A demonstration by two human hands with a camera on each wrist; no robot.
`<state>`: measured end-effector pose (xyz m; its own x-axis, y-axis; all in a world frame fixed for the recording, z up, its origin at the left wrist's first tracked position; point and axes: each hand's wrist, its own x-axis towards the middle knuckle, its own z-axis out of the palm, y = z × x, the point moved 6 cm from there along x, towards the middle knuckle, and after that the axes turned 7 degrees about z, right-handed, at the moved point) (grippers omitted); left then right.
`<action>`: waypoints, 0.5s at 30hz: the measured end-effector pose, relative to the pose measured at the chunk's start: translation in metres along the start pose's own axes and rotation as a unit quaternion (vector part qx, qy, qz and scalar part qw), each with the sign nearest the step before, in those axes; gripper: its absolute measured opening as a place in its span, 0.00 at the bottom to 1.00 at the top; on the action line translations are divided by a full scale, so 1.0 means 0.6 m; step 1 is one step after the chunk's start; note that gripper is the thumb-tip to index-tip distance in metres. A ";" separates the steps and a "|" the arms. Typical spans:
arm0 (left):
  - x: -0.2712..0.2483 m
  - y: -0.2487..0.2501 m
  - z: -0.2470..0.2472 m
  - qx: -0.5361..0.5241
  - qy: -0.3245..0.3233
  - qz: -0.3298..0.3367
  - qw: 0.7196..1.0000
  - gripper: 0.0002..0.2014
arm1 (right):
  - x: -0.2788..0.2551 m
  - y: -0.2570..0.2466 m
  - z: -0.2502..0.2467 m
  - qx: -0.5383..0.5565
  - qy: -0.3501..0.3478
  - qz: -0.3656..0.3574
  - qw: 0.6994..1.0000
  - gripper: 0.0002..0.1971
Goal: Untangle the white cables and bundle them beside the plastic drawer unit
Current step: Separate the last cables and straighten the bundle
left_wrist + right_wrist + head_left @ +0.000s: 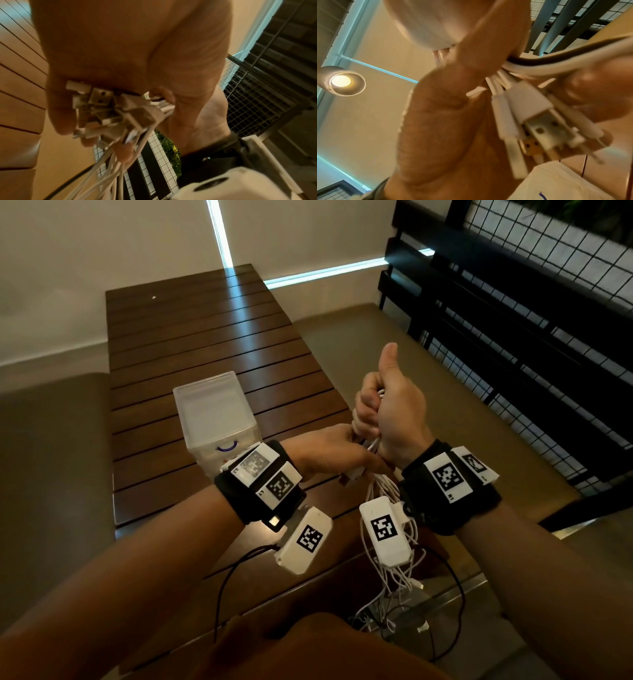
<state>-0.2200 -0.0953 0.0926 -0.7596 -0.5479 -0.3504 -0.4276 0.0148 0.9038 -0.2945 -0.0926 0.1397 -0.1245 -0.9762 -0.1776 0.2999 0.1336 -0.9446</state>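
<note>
Cables: a bunch of thin, smooth white cables with blocky white plug ends, some with bare metal USB tips; gathered in both hands above the near right corner of the table, loose strands dangling past its edge in a tangle.
Drawer unit: a boxy, translucent plastic drawer unit with a flat lid and a purple curved handle, standing on the table just left of the hands.
Table: dark brown wooden slat table, glossy, with light streaking along the planks.
Room: cream walls, olive cushioned benches on either side, a black metal frame with wire mesh to the right.
Right hand: the right hand is fisted around the cable bunch, thumb raised upright.
Left hand: the left hand is just beneath it, touching it, fingers curled round the plug ends.
</note>
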 end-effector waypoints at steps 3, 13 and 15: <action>0.003 0.001 -0.013 0.055 0.015 0.019 0.998 0.11 | -0.004 -0.007 0.012 -0.020 -0.013 -0.010 1.000 0.33; -0.005 0.020 0.010 -0.086 -0.005 0.115 0.990 0.03 | -0.008 -0.013 0.031 0.008 -0.093 -0.051 0.994 0.26; -0.004 0.018 0.013 -0.077 0.001 0.106 0.991 0.02 | -0.007 -0.011 0.029 -0.013 -0.084 -0.060 0.995 0.28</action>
<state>-0.2267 -0.0873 0.1011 -0.8239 -0.5471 -0.1480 -0.1778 0.0016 0.9841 -0.2795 -0.0927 0.1516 0.0025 -0.9999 -0.0167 0.2668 0.0167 -0.9636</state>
